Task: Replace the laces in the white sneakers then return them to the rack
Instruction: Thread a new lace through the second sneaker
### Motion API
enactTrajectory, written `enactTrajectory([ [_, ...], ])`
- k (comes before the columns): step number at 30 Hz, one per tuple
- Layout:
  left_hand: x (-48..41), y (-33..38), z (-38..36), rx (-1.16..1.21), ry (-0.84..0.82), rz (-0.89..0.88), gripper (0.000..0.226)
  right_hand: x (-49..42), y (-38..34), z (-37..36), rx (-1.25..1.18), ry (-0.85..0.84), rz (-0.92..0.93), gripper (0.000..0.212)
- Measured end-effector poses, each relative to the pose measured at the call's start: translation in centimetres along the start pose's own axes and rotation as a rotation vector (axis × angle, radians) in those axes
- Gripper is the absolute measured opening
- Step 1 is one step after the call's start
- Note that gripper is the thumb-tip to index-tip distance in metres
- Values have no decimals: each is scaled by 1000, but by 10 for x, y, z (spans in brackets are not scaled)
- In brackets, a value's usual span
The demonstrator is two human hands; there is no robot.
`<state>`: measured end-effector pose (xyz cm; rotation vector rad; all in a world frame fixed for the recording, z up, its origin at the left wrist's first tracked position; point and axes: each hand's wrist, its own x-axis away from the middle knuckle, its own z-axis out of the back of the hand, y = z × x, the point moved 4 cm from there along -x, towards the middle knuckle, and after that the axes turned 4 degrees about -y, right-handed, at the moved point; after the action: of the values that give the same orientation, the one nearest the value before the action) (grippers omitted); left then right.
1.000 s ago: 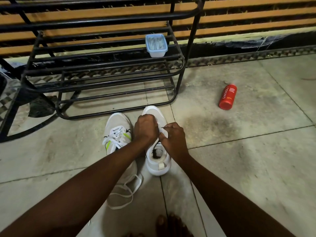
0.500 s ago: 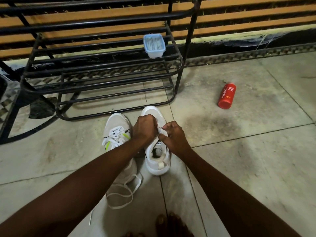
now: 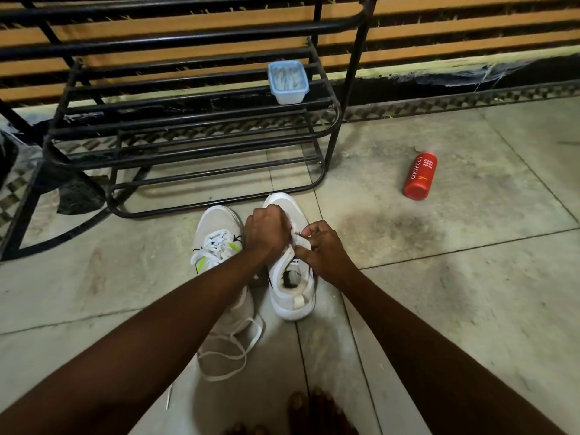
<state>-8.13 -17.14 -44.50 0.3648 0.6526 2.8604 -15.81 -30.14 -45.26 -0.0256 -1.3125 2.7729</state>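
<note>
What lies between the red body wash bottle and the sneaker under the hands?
Only bare floor tile with a dark stain, seen in the head view.

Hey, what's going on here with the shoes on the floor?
A person is working on two white sneakers on the floor in front of a black rack. The first sneaker is laced, its loose ends trailing on the tiles. The left hand grips the second sneaker at its upper while the right hand pinches at its eyelet edge. Neither shoe is on the rack yet. A red bottle lies nearby.
</note>
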Motion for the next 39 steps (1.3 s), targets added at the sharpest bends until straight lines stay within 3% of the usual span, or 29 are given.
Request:
enactTrajectory([
  [8,7,3,1,99,13,-96,18,1,1,0,-9,17,-11,20],
  [12,12,-3,1,299,91,-18,12,3,0,1,-15,14,4,20],
  [17,12,-6,-2,406,130,-9,23,3,3,-1,-6,-5,-10,23],
  [25,8,0,2,245,68,-89,28,5,-1,-1,22,22,-3,24],
  [29,6,6,-1,37,8,-91,25,8,2,-3,-12,62,-32,31],
  [33,10,13,-3,-248,71,-88,29,9,5,-6,-30,65,-46,23],
  [39,4,11,-10,-129,-78,63,30,6,5,-7,92,61,-5,26],
])
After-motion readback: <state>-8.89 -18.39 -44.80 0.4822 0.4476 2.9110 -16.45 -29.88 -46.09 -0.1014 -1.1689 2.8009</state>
